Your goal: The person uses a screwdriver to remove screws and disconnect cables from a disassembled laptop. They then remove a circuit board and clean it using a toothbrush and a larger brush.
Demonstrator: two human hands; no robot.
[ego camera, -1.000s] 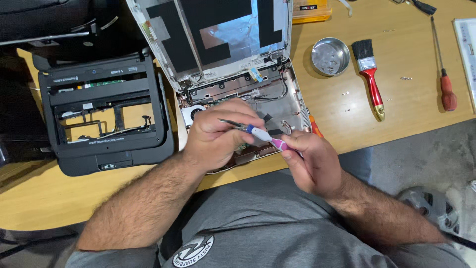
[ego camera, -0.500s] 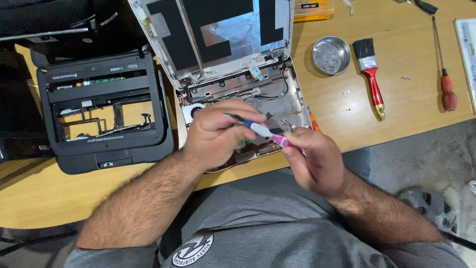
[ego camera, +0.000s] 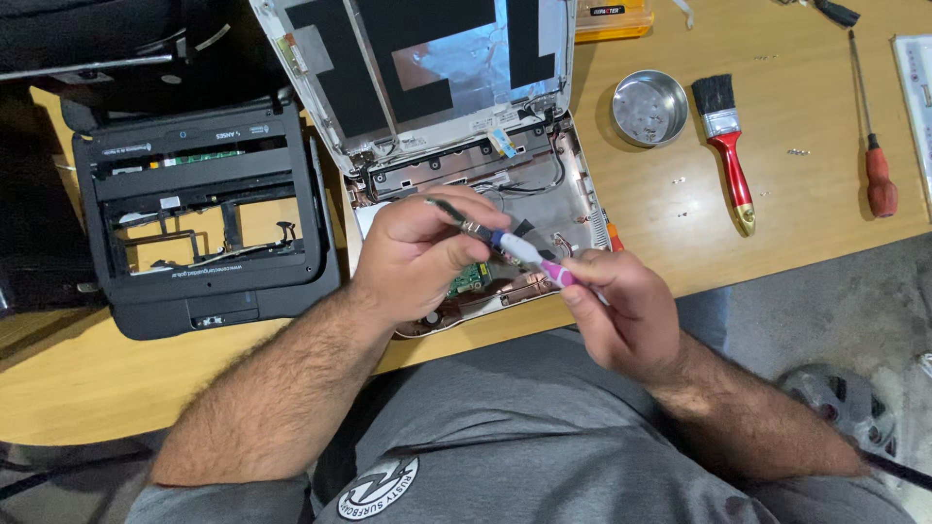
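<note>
Hands [ego camera: 427,257] [ego camera: 621,311] together grip a slim pink-handled screwdriver [ego camera: 519,250] over the opened laptop base [ego camera: 573,209], left steadying its shaft, right pinching its handle.

Your left hand [ego camera: 419,254] covers the lower middle of the opened white laptop base [ego camera: 573,199], so you cannot see what the tip of the thin tool with the white and pink handle [ego camera: 529,254] touches. Your right hand [ego camera: 621,309] hides the handle's end. The yellow plastic case [ego camera: 612,17] is cut off by the top edge, the white tray [ego camera: 917,87] by the right edge. The small screws [ego camera: 798,151] on the wooden table [ego camera: 796,223] are too tiny to tell apart.
</note>
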